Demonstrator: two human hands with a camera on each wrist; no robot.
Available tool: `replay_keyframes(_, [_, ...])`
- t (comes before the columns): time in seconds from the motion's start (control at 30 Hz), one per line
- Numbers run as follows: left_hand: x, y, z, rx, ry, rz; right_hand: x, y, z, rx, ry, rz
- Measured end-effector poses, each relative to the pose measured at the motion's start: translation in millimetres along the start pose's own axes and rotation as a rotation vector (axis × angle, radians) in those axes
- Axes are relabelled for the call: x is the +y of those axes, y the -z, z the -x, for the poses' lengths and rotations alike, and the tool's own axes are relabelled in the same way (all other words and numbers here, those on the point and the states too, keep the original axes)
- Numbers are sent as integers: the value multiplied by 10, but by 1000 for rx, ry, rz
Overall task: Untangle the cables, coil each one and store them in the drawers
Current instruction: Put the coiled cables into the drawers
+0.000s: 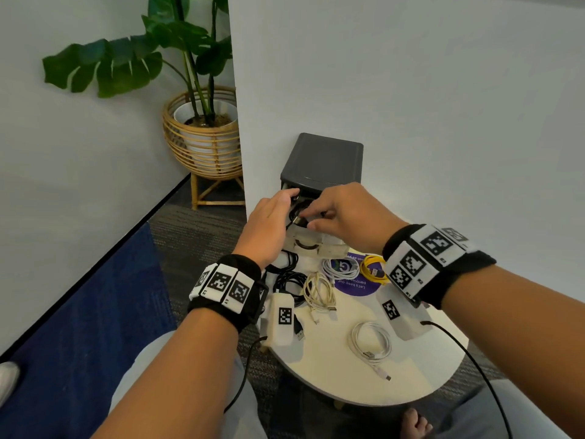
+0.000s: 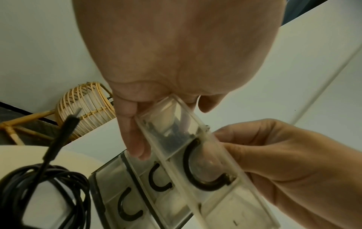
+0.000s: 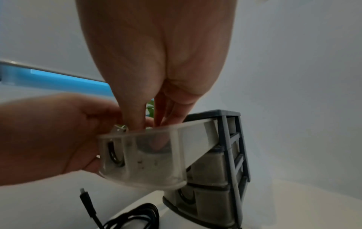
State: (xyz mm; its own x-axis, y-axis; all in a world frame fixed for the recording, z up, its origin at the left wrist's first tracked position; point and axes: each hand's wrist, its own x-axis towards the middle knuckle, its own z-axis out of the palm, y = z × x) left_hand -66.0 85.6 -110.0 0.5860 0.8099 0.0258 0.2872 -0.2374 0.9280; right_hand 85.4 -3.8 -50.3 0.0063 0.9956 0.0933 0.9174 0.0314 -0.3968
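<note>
Steadying the top drawer (image 3: 141, 156) with my left hand (image 1: 269, 223), my right hand (image 1: 345, 213) pinches the black cable (image 1: 297, 217), tucking toward twelve o'clock.

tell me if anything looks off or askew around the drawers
The top drawer is pulled far out of the drawer unit and tilts down at its front. A black cable's plug sticks over its rim.

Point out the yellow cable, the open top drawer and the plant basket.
yellow cable (image 1: 373, 269), head view, on the coil's loops.
top drawer (image 3: 149, 156), right wrist view, on its clear side wall.
plant basket (image 1: 202, 144), head view, on the woven side.
</note>
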Motion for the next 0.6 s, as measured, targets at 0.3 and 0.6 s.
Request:
replay_keyframes(0.3, [-56, -15, -53, -4, -31, -137, 17, -132, -235, -58, 40, 92])
replay_keyframes(0.6, [-80, -3, -57, -16, -56, -178, -86, 44, 35, 139, 34, 27])
